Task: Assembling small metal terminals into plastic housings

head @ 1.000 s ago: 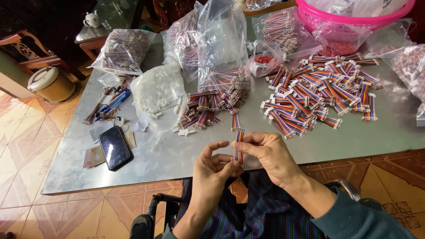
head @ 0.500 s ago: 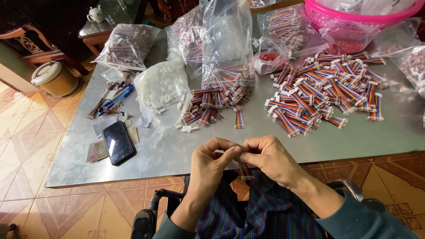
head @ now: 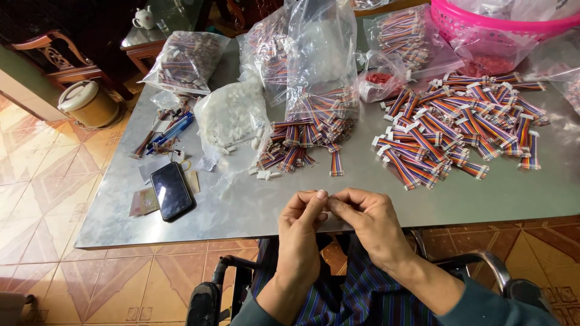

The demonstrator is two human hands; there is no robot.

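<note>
Head view. Both hands meet just below the near edge of the worktop (head: 254, 211), straight down from the clear bag of ribbon cables (head: 317, 90) that stands upright mid-worktop. The left hand (head: 302, 220) and the right hand (head: 368, 220) press fingertips together, thumb and forefinger of each closed in a tight pinch on something small between them. What that is cannot be told now: only a pale sliver shows at the meeting point, and the fingers cover the rest.

A second ago a short rainbow ribbon cable stood upright between these fingers, its long axis pointing away from the person toward the bag; half a second ago it was already mostly hidden. Now it is out of sight, so its heading cannot be read. As a judgement, the piece has been drawn into the pinch for fine work on its end, and the hands have come slightly nearer the body.

Right of the bag lies the big loose heap of ribbon cables (head: 459, 130) with white connectors, strands pointing every way. At the bag's foot spill more cables (head: 302, 145), mostly lengthwise toward the person. Left of the bag sits a bag of white connectors (head: 232, 118); further left, blue pens (head: 172, 130), and nearer the person a black phone (head: 171, 191). Behind and right of the bag is a pink basket (head: 501, 24).
</note>
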